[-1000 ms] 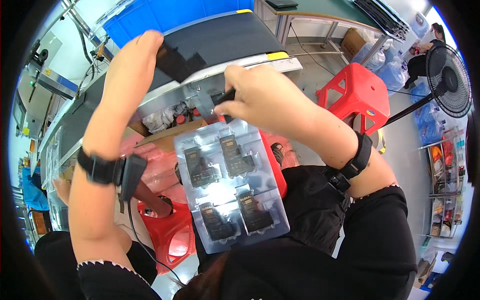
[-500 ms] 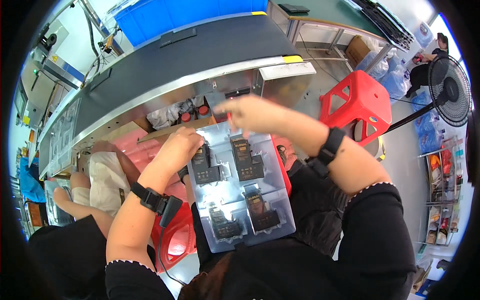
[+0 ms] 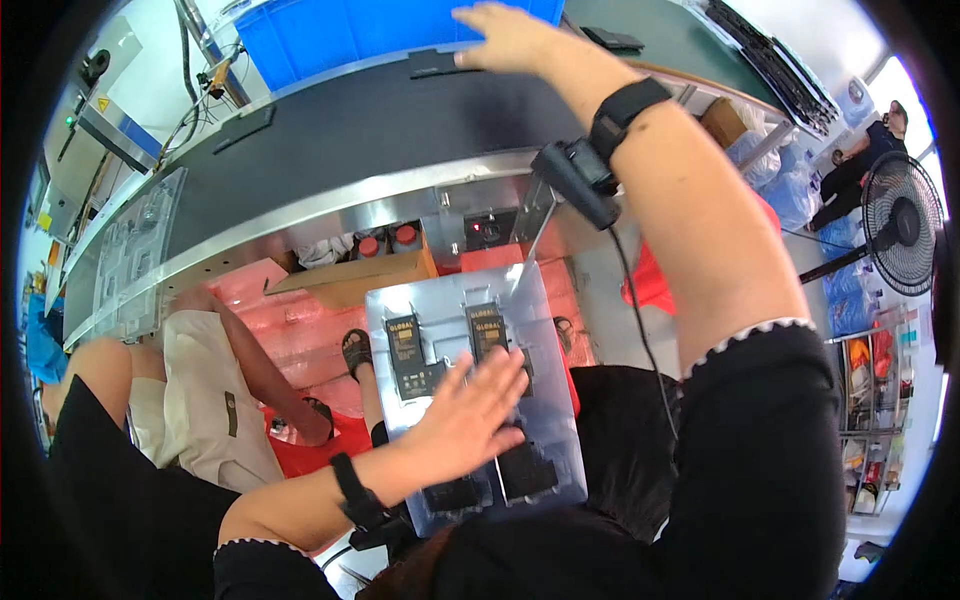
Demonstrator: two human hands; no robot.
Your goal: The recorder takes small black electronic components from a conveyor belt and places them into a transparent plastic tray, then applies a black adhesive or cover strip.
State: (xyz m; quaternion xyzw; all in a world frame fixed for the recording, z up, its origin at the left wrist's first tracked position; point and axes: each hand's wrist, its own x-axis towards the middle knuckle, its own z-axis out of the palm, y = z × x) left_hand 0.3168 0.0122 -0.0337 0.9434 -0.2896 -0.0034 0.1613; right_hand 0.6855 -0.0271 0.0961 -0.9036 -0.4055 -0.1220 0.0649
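Note:
A clear plastic tray rests on my lap, with several flat black batteries in its pockets. Over its middle lies my left hand, palm down with fingers spread, partly hiding the upper right battery and the lower ones. The upper left battery shows almost whole. My right hand reaches far across the conveyor belt, fingers apart, in front of a blue bin. Beside its fingers a flat black piece lies on the belt; I cannot tell whether they touch.
Another black piece lies farther left on the belt. Clear empty trays stand at the belt's left end. A seated person's leg is close on my left. Under the belt is a cardboard box; a fan stands right.
My right hand has moved from above the tray up and away to the belt's far side. My left hand has slid from the tray's upper left corner onto its middle, its fingers spreading.

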